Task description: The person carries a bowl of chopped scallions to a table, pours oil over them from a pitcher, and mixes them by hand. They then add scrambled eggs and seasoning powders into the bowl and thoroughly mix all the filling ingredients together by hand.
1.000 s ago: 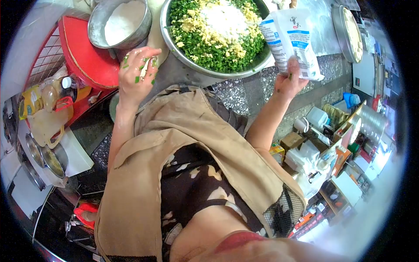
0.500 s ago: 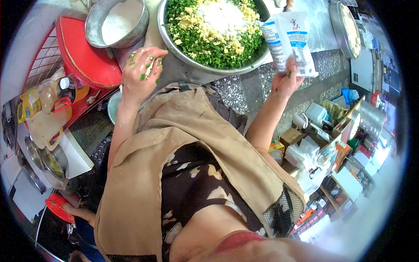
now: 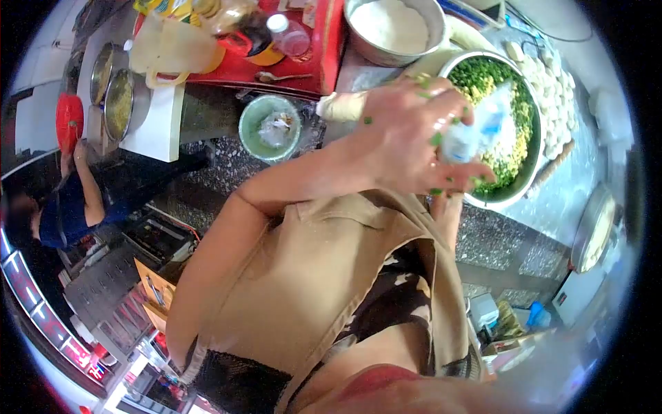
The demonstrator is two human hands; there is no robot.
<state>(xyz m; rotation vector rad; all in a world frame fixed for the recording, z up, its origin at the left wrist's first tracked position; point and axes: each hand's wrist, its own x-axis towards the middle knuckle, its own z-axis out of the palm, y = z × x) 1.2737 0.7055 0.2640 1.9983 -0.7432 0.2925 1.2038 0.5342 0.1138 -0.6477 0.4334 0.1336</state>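
My left hand [image 3: 420, 134], with chopped green bits stuck to it, reaches across to the right. Its thumb and fingers curl around a blurred white-and-blue plastic packet [image 3: 491, 117]. The packet is tilted over a large metal bowl [image 3: 536, 155] of chopped greens [image 3: 486, 72], with yellow crumbly pieces and white powder on top. Of my right hand [image 3: 447, 205], only the wrist area shows below the left one; its fingers are hidden.
A metal bowl of white flour [image 3: 393, 24] stands beside a red surface [image 3: 327, 55] with bottles. White dough pieces [image 3: 552, 96] and a rolling pin [image 3: 555, 162] lie right of the greens. Below are a green bucket [image 3: 252, 134] and, far left, another person holding something red [image 3: 69, 117].
The view has turned, shifting the bowls right. My left hand has come across to the packet, which has moved from beside the greens bowl to above it. My right hand is now mostly covered.
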